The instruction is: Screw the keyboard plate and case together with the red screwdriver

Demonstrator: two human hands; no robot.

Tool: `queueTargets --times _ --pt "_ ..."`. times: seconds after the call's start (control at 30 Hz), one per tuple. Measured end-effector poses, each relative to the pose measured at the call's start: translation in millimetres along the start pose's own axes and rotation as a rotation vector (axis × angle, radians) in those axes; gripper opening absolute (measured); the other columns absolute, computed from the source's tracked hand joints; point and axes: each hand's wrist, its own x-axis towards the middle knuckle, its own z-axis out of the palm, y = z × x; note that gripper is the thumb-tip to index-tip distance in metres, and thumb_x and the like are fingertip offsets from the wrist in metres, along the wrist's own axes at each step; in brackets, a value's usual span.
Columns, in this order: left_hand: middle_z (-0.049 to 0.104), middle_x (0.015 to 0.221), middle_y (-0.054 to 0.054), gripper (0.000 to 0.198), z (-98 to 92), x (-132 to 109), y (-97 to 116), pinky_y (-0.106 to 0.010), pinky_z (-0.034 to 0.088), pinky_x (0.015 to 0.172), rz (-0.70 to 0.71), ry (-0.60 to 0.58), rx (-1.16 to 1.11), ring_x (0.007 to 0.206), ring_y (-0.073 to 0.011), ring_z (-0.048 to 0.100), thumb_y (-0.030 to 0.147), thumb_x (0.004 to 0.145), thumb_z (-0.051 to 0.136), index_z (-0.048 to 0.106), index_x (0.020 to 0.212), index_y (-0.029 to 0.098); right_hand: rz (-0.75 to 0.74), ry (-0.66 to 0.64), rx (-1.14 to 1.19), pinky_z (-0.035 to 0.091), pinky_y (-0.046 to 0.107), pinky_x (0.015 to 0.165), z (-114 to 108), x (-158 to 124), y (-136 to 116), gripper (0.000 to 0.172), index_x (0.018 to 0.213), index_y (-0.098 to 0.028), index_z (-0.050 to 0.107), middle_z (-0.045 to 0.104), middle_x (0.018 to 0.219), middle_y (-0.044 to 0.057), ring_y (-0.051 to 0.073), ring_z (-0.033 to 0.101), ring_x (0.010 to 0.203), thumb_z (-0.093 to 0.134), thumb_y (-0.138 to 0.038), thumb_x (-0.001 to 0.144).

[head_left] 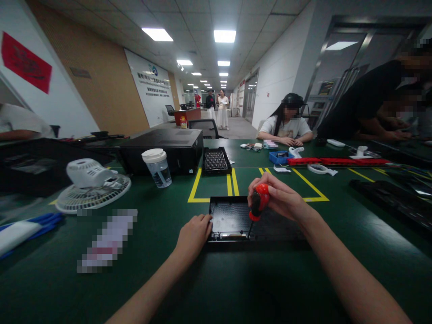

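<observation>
A flat black plastic casing [232, 218] lies on the green table [216, 288] in front of me. My right hand [280, 198] is closed round the red and black handle of a screwdriver [256, 207], held upright with its tip down in the casing's near edge. My left hand [194, 234] rests on the casing's left edge, fingers curled against it, steadying it.
A white desk fan [92, 186] lies at the left beside a clear cup with a white lid [157, 167]. A black box [168, 148] and a black tray of small parts [216, 160] stand behind. People sit at the far side; a blue bin [280, 157] and red tray [337, 160] are at the right.
</observation>
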Motion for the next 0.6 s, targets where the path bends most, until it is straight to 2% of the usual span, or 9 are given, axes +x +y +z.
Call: queueTargets --times 0.3,0.6 --pt "0.06 0.104 -0.005 0.031 -1.8 0.1 1.2 -0.027 0.045 0.075 -0.004 -0.004 0.011 0.093 -0.017 0.056 0.031 0.089 0.032 0.054 0.109 0.023 -0.015 0.006 -0.055 0.046 0.034 0.069 -0.1 0.3 -0.4 0.012 0.085 -0.017 0.047 0.054 0.085 0.004 0.015 0.055 0.072 0.051 -0.028 0.083" --pt "0.061 0.103 -0.005 0.031 1.9 -0.1 -0.4 -0.027 0.046 0.074 0.016 0.026 -0.001 0.092 -0.0167 0.057 0.032 0.089 0.033 0.054 0.109 0.023 -0.042 0.019 -0.122 0.046 0.032 0.068 -2.2 -0.9 1.6 0.011 0.085 -0.017 0.045 0.055 0.096 0.007 0.015 0.057 0.077 0.051 -0.026 0.084"
